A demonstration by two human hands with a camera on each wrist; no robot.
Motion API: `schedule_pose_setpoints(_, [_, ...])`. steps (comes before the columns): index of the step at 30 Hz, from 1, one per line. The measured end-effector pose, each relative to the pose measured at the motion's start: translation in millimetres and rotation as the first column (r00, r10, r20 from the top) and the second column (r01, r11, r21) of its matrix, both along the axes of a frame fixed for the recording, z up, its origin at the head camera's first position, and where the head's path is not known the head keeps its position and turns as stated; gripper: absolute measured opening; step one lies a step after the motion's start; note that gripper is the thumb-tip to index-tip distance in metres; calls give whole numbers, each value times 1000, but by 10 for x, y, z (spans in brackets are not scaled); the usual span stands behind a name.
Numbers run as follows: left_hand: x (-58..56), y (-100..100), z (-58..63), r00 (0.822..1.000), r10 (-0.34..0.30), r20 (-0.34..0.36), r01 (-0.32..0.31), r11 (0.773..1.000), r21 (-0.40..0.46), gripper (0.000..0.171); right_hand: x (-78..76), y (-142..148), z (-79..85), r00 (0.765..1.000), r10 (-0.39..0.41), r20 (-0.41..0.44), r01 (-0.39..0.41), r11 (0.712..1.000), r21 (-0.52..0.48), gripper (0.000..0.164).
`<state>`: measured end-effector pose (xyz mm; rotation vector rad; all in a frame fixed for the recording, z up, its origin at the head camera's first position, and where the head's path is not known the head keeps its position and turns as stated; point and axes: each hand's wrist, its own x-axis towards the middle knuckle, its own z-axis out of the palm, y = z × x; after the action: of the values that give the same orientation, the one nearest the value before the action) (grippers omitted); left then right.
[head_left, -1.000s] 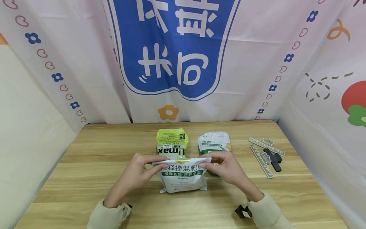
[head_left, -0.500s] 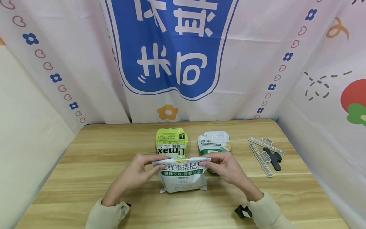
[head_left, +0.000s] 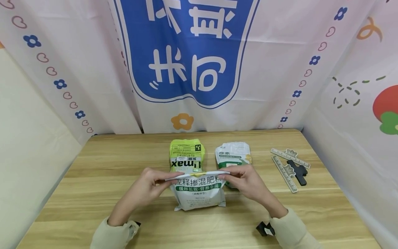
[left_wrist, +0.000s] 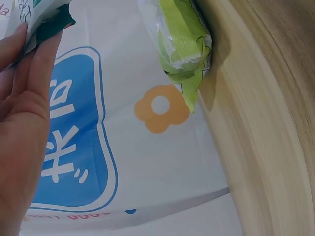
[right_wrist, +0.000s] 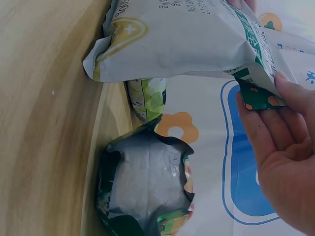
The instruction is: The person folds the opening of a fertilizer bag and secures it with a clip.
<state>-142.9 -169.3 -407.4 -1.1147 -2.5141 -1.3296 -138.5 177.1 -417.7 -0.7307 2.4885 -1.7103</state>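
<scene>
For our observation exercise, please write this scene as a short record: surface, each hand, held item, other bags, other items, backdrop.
Surface: wood-grain table
Left hand: pinches the left end of the held bag's top edge
Right hand: pinches the right end of that edge
Held item: white fertilizer bag with a green label band
Other bags: lime-green Umax bag and white-and-green bag, both behind it
Other items: two ruler-marked clips and a black piece, at right
Backdrop: printed white cloth
</scene>
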Motion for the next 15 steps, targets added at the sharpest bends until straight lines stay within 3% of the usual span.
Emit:
schedule_pose_setpoints(6, [6, 28, -8, 997, 11, -76, -9, 1000, 16, 38, 3, 10, 14, 994, 44, -100, -47, 999, -25, 22])
schedule_pose_setpoints(11, [8, 29, -29, 991, -20, -129, 25, 999, 34, 45, 1, 33, -16, 959, 100, -266, -110, 994, -24, 27])
schedule_pose_setpoints(15, [7, 36, -31, 987, -38, -156, 44, 998, 40, 47, -5, 64, -47, 935, 120, -334, -127, 992, 0, 34])
